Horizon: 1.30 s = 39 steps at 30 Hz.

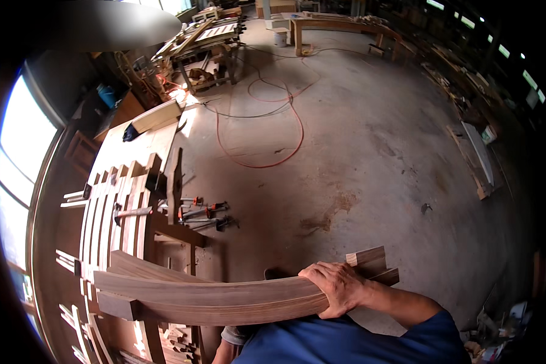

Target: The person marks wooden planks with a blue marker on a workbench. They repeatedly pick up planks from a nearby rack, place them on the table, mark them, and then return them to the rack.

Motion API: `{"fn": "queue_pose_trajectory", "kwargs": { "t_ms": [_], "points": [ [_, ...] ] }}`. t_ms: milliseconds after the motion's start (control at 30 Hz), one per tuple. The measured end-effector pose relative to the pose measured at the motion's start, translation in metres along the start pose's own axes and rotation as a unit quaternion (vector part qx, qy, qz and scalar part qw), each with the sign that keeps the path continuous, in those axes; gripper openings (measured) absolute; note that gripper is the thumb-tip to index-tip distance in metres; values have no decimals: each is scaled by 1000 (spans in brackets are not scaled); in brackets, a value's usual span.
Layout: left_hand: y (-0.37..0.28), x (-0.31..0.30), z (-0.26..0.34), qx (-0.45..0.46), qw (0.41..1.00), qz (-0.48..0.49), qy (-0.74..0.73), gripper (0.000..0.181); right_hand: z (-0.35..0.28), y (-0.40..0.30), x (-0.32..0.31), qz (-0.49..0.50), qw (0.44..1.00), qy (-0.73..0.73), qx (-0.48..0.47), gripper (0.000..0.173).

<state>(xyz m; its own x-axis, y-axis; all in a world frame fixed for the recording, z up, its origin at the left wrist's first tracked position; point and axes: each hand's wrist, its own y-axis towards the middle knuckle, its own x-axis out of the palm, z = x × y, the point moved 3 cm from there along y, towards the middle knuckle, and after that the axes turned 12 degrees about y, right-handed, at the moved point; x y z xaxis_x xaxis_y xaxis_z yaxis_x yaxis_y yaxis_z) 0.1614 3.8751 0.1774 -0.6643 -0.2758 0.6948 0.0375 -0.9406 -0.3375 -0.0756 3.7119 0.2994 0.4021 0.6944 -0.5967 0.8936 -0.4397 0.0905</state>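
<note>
My right hand (pixel 339 286) grips the right part of a bundle of long, slightly curved wooden boards (pixel 209 295), its fingers over the upper edge and its thumb at the lower side. The bundle lies across the front of my body, its left end over the near end of a workbench loaded with light and dark wooden strips (pixel 111 218). A short wooden block (pixel 117 305) sits at the bundle's left end. My left hand is out of view; only the forearm and a grey band show below the boards. A hammer (pixel 134 212) rests on the strips.
Several bar clamps (pixel 207 213) lie on the floor beside the bench. A red hose (pixel 273 164) loops over the concrete floor ahead. Further back stand a cluttered table (pixel 209 34) and a long wooden table (pixel 341 25). Wood scraps (pixel 177 343) lie at the lower left.
</note>
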Motion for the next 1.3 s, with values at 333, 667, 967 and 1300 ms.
{"fn": "queue_pose_trajectory", "kwargs": {
  "t_ms": [333, 667, 967, 1300],
  "points": [
    [298, 46, 47, -112, 991, -68, 32, 53, 159, 98, -155, 75, 990, -28, 116, 85],
    [573, 101, 100, -220, 971, -85, -45, 48, 282, 214, -348, 131, 973, -25, 191, 80],
    [839, 201, 106, -238, 967, -93, -17, 50, 481, 281, -550, 136, 978, -40, 151, 79],
    [1092, 337, 132, -211, 974, -80, -12, 50, 645, 366, -800, 77, 985, -51, 145, 84]
  ]
}}
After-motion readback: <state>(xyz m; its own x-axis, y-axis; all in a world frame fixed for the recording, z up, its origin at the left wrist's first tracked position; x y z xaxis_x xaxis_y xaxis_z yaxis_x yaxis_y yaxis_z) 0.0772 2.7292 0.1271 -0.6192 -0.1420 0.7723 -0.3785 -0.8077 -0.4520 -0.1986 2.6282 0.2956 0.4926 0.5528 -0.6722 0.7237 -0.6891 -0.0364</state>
